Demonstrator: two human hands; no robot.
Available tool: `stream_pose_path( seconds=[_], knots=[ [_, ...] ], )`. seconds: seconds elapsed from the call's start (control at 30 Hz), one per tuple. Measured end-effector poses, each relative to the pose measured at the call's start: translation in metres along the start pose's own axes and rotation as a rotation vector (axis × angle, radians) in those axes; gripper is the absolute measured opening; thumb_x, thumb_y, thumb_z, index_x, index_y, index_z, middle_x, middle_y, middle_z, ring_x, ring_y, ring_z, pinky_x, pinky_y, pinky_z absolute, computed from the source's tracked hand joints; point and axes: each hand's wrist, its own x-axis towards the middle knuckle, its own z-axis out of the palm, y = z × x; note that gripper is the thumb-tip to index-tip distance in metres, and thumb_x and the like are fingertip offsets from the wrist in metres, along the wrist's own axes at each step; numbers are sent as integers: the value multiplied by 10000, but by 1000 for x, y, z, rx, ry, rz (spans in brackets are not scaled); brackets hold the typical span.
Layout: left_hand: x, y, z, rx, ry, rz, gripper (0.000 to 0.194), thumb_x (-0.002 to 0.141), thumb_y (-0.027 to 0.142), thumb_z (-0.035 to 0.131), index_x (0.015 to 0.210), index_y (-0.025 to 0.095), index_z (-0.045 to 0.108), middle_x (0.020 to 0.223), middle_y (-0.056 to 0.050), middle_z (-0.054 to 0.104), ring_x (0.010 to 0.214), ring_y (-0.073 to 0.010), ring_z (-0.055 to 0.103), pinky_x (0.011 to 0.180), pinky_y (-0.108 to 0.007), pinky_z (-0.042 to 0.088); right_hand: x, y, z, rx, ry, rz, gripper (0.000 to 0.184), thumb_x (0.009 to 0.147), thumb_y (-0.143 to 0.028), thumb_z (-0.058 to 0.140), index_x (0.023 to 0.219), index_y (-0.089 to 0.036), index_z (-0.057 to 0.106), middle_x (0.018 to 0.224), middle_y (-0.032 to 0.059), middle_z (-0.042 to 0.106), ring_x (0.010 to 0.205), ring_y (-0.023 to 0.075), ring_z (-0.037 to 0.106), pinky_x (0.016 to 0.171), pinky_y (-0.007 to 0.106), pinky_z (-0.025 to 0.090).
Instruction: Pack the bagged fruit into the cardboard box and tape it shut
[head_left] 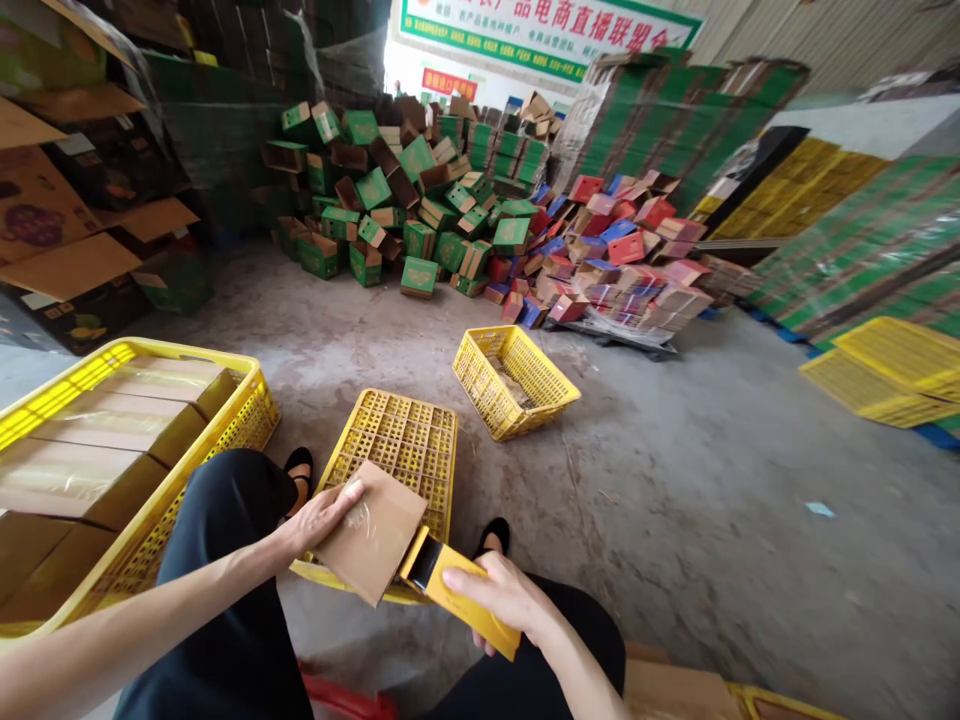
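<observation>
My left hand (322,517) grips the left edge of a flat-looking brown cardboard piece (382,530), thumb on top and fingers hidden beneath. A bit of clear tape shines on its surface. Wrapped in my right hand (506,598) is a slim yellow box (469,602), its open end facing the cardboard. Something dark shows inside that end, too small to make out. The box's raised flap meets or lies very close to the cardboard's right edge. Both are held above an upturned yellow crate (405,432) between my feet.
At my left stands a large yellow crate (255,405) packed with taped cardboard boxes (120,415). Another yellow crate (555,385) sits ahead with scraps inside. Farther off are heaps of green boxes (420,275) and red and blue boxes (626,248), with wrapped stacks behind.
</observation>
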Motion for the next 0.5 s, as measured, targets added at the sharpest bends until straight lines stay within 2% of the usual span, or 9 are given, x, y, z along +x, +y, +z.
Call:
stream_pose_path(
  seconds=[0.13, 0.23, 0.33, 0.5],
  knots=[
    [-15, -11, 0, -99, -12, 60, 808, 915, 818, 486, 1373, 176, 667, 1170, -97, 803, 1102, -327, 759, 963, -383, 619, -10, -6, 7, -55, 71, -4, 412, 896, -617, 653, 859, -216, 563, 582, 20, 694, 476, 197, 697, 406, 226, 497],
    [-15, -23, 3, -98, 35, 18, 808, 935, 811, 448, 1336, 151, 688, 1189, -117, 795, 1100, -326, 756, 1005, -400, 603, -21, -11, 3, -82, 61, -9, 423, 899, -628, 650, 839, -215, 582, 574, 20, 690, 481, 204, 699, 395, 230, 492],
    [-6, -33, 9, -125, 83, 0, 814, 962, 798, 391, 1332, 136, 688, 1245, -128, 774, 1164, -317, 733, 1067, -391, 570, -34, -24, -5, -106, 71, -1, 440, 894, -647, 649, 827, -215, 599, 564, 14, 691, 483, 199, 697, 408, 231, 508],
    [25, -44, 23, -277, 4, 5, 932, 976, 822, 194, 1417, 121, 622, 1264, -160, 760, 1108, -312, 758, 972, -401, 618, -44, -53, -24, -160, 93, 20, 466, 880, -642, 674, 858, -177, 636, 566, 45, 713, 462, 186, 691, 413, 212, 508]
  ],
)
